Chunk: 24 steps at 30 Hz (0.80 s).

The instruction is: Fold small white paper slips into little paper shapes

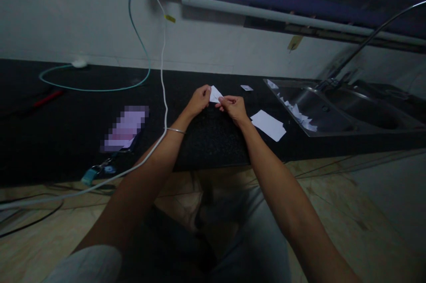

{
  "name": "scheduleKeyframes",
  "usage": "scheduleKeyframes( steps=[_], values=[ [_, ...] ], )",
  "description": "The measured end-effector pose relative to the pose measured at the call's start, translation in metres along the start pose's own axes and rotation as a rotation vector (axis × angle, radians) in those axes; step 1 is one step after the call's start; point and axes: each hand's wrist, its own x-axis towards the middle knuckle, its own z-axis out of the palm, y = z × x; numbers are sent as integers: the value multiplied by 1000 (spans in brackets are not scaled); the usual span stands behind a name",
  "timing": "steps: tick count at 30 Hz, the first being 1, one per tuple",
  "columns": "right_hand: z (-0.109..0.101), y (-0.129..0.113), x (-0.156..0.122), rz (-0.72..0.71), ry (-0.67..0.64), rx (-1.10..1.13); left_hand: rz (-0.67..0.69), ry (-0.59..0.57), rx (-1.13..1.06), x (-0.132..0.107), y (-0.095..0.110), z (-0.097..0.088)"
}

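Observation:
Between my two hands is a small folded piece of white paper (214, 94), raised just over the black counter. My left hand (201, 98) pinches its left edge, fingers curled. On the lower right side, my right hand (234, 106) grips the paper between thumb and fingers. Close to my right forearm lies a stack of white paper sheets (268, 125), slightly fanned. A small folded paper piece (246, 88) rests behind my right hand. Several folded paper pieces (299, 116) sit along the left rim of the sink.
A double steel sink (333, 107) with a curved faucet (376, 34) is at the right. At the left lie a phone (126, 128) with a blurred screen and a red object (48, 98). A white cable (163, 69) crosses over my left forearm; a teal cable (100, 90) loops behind.

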Motion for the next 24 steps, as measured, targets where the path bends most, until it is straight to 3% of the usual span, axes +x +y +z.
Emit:
scheduleKeyframes(
  steps=[6, 15, 24],
  values=[
    [3, -5, -3, -11, 27, -59, -30, -42, -166, -3, 13, -3],
    [5, -5, 0, 58, 153, 88, -190, -108, -288, -6, 17, -5],
    [3, -14, -3, 108, 201, 105, -191, -71, -310, -8, 25, -7]
  ],
)
